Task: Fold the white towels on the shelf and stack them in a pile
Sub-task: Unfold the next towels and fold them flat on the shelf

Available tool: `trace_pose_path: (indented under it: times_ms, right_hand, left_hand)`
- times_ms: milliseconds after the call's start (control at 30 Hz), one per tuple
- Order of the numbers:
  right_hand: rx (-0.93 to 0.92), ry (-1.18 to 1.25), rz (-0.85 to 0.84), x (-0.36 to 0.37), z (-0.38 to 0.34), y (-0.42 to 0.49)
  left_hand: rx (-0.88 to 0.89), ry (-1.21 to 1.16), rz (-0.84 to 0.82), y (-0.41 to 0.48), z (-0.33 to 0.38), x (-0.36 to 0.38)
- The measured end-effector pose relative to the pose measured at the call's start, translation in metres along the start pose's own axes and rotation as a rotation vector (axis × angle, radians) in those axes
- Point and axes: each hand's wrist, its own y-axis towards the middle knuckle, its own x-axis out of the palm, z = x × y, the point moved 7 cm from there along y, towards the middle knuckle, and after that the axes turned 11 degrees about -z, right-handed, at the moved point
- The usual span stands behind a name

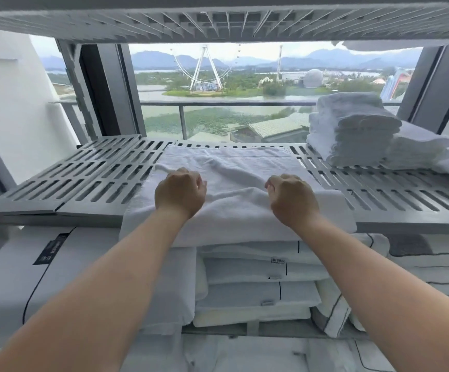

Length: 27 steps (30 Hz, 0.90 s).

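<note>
A white towel (234, 167) lies spread across the middle of the grey slatted shelf (83, 178), its near part doubled over and hanging past the front edge. My left hand (179, 191) grips the folded layer left of centre with curled fingers. My right hand (292, 198) grips the same layer right of centre. A pile of folded white towels (352, 130) stands at the back right of the shelf.
More loose white towels (432, 149) lie right of the pile. Folded linen with black piping (258, 288) fills the shelf below. Another slatted shelf (218, 22) hangs close overhead. Behind is a window with a railing.
</note>
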Motion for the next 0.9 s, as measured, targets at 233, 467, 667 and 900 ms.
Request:
trace_pose_path:
  times_ms: [233,467,667,900]
  right_hand:
    - [0.267,0.013,-0.351,0.026,0.028,0.014]
    - [0.430,-0.214,-0.292,0.013,0.028,0.014]
    - [0.279,0.004,-0.507,0.044,0.014,0.036]
    - [0.450,-0.284,-0.671,0.055,0.012,0.073]
  left_hand:
    - [-0.119,0.005,-0.533,0.034,-0.034,0.058]
    - [-0.046,0.107,-0.627,0.029,-0.052,0.073]
    - [-0.128,0.130,-0.654,0.027,-0.063,0.075]
    - [-0.197,0.145,-0.683,0.026,-0.070,0.076]
